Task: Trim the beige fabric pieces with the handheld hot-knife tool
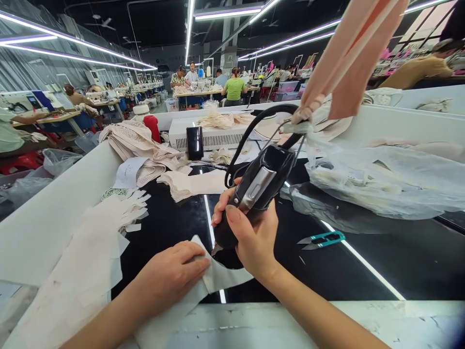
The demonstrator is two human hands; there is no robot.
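Note:
My right hand (250,232) is closed round a black handheld tool (254,189) with a silver plate and a black cord looping up behind it. Its tip points down at the edge of a pale fabric piece (221,276) lying on the black table (174,223). My left hand (174,276) lies on that fabric piece, fingers curled and pressing it down just left of the tool's tip.
Teal thread snips (323,239) lie to the right. A clear plastic bag (385,179) of fabric sits at right. Stacks of cream cut pieces (90,252) lie at left and further back (192,184). Pink straps (348,58) hang overhead. Other people work at distant tables.

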